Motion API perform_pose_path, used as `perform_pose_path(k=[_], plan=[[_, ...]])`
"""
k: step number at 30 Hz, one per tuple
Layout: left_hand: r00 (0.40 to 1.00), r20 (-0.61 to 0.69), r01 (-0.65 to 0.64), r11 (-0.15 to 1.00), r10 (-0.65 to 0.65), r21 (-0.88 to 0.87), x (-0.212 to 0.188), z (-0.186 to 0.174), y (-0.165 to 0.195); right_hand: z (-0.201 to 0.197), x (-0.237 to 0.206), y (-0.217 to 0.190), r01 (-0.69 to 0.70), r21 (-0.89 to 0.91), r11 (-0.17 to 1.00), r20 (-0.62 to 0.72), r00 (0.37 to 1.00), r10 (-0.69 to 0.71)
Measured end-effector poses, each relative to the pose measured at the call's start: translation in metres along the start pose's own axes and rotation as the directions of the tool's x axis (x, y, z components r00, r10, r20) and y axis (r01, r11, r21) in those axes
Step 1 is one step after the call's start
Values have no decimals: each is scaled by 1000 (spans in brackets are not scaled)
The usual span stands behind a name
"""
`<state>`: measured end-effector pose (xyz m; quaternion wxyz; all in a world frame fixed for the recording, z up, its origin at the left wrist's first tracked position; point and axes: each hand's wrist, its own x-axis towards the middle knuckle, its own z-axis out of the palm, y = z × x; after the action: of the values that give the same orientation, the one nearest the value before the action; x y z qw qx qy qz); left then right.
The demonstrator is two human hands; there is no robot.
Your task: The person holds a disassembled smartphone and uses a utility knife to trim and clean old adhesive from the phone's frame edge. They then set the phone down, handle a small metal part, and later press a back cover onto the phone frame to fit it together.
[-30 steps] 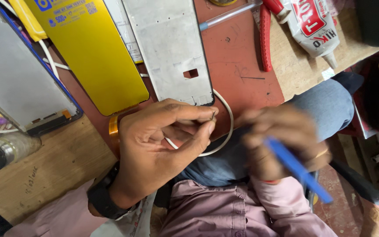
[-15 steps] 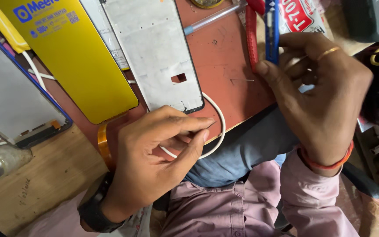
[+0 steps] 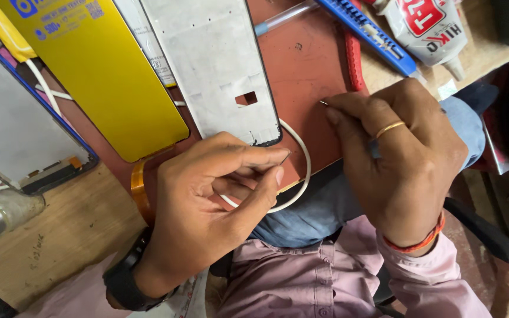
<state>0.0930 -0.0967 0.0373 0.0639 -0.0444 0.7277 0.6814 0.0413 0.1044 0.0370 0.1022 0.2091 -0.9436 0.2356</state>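
My left hand (image 3: 207, 206) hovers over the front edge of the red work mat (image 3: 307, 70), thumb and forefinger pinched on a tiny dark sliver at their tips. It lies partly over a thin white ring (image 3: 305, 176). My right hand (image 3: 402, 159), with a gold ring on one finger, rests its fingertips on the mat. They pinch a thin metal pin (image 3: 323, 103) whose point sticks out to the left. A blue utility knife (image 3: 366, 32) lies on the mat beyond my right hand, apart from it.
A grey metal phone frame (image 3: 219, 65) and a yellow back cover (image 3: 101, 76) lie at the mat's back left. A blue-edged screen panel (image 3: 13, 129), an amber tape roll (image 3: 139, 191), a glue tube (image 3: 431, 29) and a red-handled tool (image 3: 354, 59) surround them.
My right hand carried the blue knife up from my lap, laid it on the mat, and now pinches a thin pin. My left hand has kept its pinch almost still.
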Motion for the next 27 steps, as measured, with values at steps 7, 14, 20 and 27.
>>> perform_pose_path(k=[7, 14, 20, 27], plan=[[999, 6, 35, 998, -35, -51, 2, -2, -6, 20, -22, -10, 5, 322, 947, -67, 998, 17], [1000, 13, 22, 999, -21, -36, 4, 1, -8, 38, -36, -5, 73, 451, 889, -184, 983, 13], [1000, 6, 15, 1000, -15, -16, 4, 1, -9, 42, -35, 2, 154, 480, 864, -180, 981, -76], [1000, 6, -10, 1000, 10, 8, 3, 0, -13, 42, -33, 2, 174, 453, 875, -175, 979, -104]])
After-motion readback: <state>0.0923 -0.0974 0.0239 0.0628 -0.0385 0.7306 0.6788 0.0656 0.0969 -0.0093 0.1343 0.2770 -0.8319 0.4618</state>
